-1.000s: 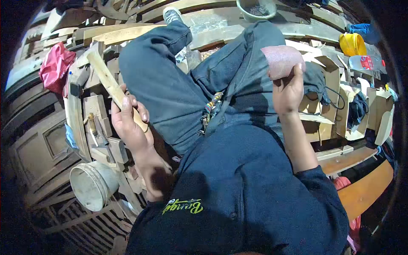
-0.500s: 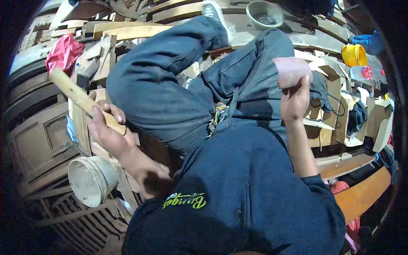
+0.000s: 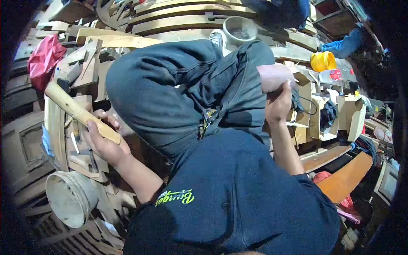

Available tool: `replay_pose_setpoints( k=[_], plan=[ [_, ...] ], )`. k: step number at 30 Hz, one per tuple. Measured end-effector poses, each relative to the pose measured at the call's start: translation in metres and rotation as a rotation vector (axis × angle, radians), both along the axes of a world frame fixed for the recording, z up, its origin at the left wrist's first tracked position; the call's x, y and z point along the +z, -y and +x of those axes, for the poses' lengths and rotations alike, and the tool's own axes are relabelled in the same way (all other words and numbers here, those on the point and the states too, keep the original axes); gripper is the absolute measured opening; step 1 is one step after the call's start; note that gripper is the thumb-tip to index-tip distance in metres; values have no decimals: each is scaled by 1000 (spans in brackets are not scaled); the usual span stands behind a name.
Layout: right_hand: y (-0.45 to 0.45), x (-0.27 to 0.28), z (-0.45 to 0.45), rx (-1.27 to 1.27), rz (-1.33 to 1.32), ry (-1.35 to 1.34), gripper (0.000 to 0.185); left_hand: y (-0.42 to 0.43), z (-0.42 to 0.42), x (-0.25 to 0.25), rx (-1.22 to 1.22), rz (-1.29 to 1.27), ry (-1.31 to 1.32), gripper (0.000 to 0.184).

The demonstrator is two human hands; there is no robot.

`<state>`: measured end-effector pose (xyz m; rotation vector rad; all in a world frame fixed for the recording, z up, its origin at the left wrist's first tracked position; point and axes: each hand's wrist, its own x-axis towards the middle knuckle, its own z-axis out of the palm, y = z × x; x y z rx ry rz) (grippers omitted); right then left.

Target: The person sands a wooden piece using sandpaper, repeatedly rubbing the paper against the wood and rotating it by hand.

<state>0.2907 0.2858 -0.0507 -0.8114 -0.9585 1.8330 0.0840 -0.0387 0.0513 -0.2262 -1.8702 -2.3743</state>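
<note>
My left hand (image 3: 106,138) is closed around one end of a pale, smooth wooden stick (image 3: 78,108). The stick's rounded far end points up and to the left, away from my body. On the other side, my right hand (image 3: 280,102) grips a curled sheet of pinkish sandpaper (image 3: 274,78) by its lower edge, beside my right knee. The stick and the sandpaper are well apart. Between the hands are my folded legs (image 3: 170,97) in dark trousers.
A whitish bucket (image 3: 70,197) stands at lower left. Ahead are a grey basin (image 3: 240,32) and wooden boards (image 3: 170,25). A pink bag (image 3: 44,61) lies at left. To the right are a yellow container (image 3: 323,61), a plastic bottle (image 3: 335,75) and wooden boxes (image 3: 350,117).
The view has shifted, showing more on the right. My legs are drawn in closer, with the shoe nearer to me. Both hands keep hold of the stick and the sandpaper.
</note>
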Motion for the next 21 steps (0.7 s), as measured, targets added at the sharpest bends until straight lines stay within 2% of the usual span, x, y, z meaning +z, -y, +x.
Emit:
replay_pose_setpoints(
  k=[1,5,6,9,10,12,15,18,21],
  plan=[
    [1,-3,1,-1,13,87,44,1,1,-3,7,9,6,51],
    [6,5,-4,76,65,-28,46,-3,0,-7,-58,4,21,48],
    [9,2,-5,-41,105,139,45,-1,0,-6,-75,8,42,47],
    [16,6,-8,-139,244,154,43,1,-2,-13,-131,109,59,47],
    [19,23,-12,-94,111,33,42,2,-1,-16,-115,103,67,47],
    [17,32,-9,-47,130,18,43,6,-1,-20,-79,107,81,47],
    [20,52,-11,43,159,-2,48,6,8,-18,-148,156,84,48],
    [18,69,-19,18,52,-87,58,2,15,-17,-139,177,68,46],
    [19,72,-28,-10,132,-122,56,-4,19,-19,-153,154,68,44]
  ],
)
